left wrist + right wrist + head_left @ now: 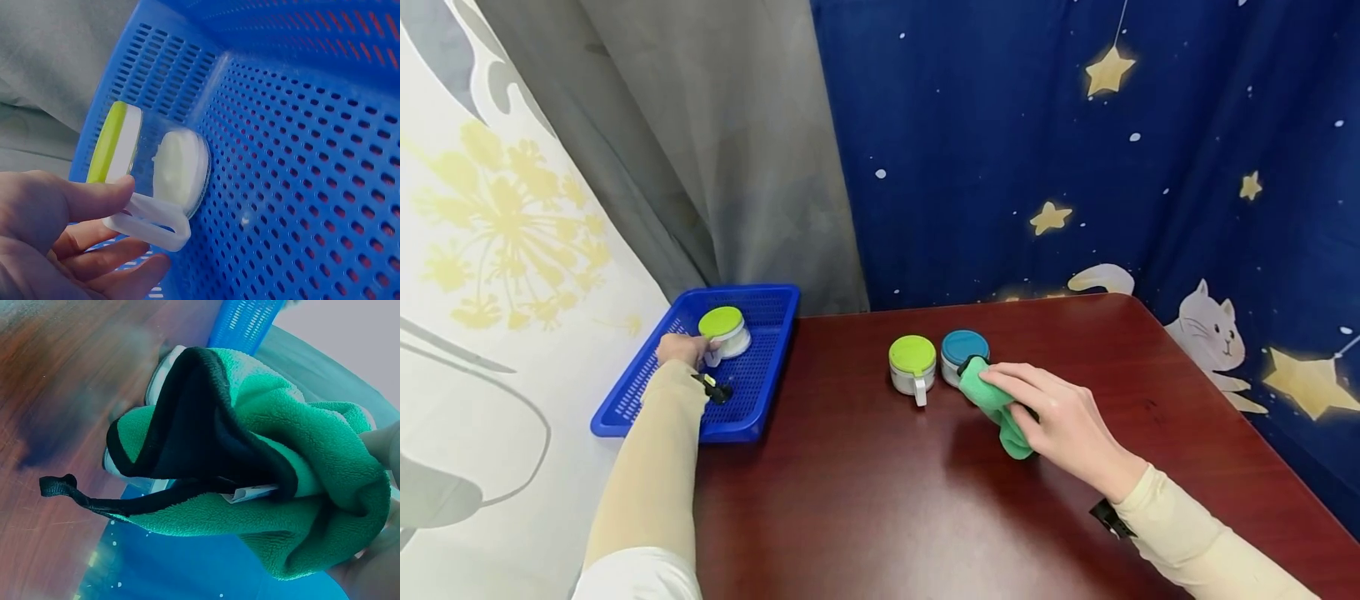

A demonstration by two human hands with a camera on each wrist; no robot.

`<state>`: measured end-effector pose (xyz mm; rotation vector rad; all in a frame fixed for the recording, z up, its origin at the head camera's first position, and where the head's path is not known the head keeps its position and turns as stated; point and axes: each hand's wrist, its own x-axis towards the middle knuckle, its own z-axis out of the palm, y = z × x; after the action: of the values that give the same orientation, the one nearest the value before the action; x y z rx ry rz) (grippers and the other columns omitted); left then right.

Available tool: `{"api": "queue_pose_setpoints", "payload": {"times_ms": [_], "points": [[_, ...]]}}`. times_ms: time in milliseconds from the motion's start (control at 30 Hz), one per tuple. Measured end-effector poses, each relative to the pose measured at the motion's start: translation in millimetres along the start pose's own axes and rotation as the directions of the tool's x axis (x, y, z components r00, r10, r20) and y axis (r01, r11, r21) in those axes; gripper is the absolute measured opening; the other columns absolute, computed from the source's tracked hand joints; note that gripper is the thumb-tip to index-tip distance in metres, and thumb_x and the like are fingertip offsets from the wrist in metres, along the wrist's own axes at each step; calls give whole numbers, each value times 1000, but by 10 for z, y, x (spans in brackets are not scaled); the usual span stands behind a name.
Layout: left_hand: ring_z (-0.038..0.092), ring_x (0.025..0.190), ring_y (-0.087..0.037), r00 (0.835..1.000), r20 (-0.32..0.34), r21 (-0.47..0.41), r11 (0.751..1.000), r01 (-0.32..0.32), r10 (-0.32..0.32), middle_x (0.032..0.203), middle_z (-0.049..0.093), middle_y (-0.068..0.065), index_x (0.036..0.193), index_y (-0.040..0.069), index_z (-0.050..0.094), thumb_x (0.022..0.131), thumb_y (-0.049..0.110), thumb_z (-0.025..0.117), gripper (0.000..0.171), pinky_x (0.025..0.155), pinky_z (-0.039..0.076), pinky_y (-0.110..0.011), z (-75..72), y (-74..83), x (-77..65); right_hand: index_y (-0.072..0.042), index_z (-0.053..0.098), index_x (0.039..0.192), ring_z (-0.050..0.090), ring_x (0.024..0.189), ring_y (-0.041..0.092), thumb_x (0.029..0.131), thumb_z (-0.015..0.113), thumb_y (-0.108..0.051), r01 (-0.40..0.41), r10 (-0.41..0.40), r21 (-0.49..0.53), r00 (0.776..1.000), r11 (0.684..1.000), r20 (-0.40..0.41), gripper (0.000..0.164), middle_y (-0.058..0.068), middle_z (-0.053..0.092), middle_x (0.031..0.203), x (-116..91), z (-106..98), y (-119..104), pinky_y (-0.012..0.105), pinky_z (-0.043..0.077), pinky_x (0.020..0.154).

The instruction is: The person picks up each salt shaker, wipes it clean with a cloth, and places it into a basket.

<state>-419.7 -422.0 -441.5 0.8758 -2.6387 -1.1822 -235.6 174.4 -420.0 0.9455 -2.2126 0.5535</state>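
Observation:
My left hand [682, 348] reaches into the blue basket [778, 350] and pinches the white handle [153, 228] of a clear jar with a lime-green lid [722, 322]. In the left wrist view the thumb lies on the handle, the other fingers are below it, and pale contents show at the jar's base. A folded green cloth [992, 404] with black edging hangs from the fingers of my right hand [1067, 421]. Just beyond that cloth stands a jar with a blue lid [966, 346], partly covered by it in the head view. Close to its left is another green-lidded jar [913, 358], handle facing me.
The dark red wooden table [850, 500] carries everything. Its left side meets a white patterned curtain [512, 250]; grey and blue curtains [970, 167] hang along the back. The basket has raised, perforated walls.

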Motion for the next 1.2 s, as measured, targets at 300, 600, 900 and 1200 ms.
{"api": "queue_pose_setpoints", "payload": {"times_ms": [300, 600, 900, 1200], "points": [[53, 105, -41, 1000, -11, 11, 1000, -5, 5, 117, 57, -30, 123, -11, 57, 80, 23, 67, 55, 92, 48, -52, -34, 69, -36, -25, 65, 136, 63, 113, 12, 84, 65, -3, 0, 0, -10, 1000, 1000, -2, 56, -3, 63, 133, -23, -31, 25, 33, 55, 59], [56, 116, -46, 966, -236, -83, 988, -130, 108, 114, 65, -24, 108, -1, 67, 82, 19, 57, 34, 103, 41, -53, 34, 348, -307, -24, 64, 136, 62, 113, 11, 84, 65, -4, 3, -3, -6, 1000, 1000, 2, 56, -4, 62, 133, -36, -58, 18, 32, 54, 58], [53, 118, -43, 920, -305, -128, 946, -297, 247, 117, 68, -18, 116, 4, 71, 84, 14, 63, 34, 102, 37, -52, 199, 651, -721, -25, 64, 137, 62, 114, 12, 84, 67, -4, -4, 4, -22, 1000, 1000, 13, 58, -3, 62, 133, -40, -84, 22, 35, 56, 62], [56, 100, -31, 897, -239, -270, 862, -429, 371, 111, 66, -18, 111, 4, 70, 86, 10, 71, 26, 86, 44, -43, 603, 885, -1304, -22, 63, 138, 62, 114, 18, 84, 67, -6, 25, -24, -91, 1000, 996, 5, 56, 2, 62, 134, -92, -66, 44, 40, 58, 62]]}}
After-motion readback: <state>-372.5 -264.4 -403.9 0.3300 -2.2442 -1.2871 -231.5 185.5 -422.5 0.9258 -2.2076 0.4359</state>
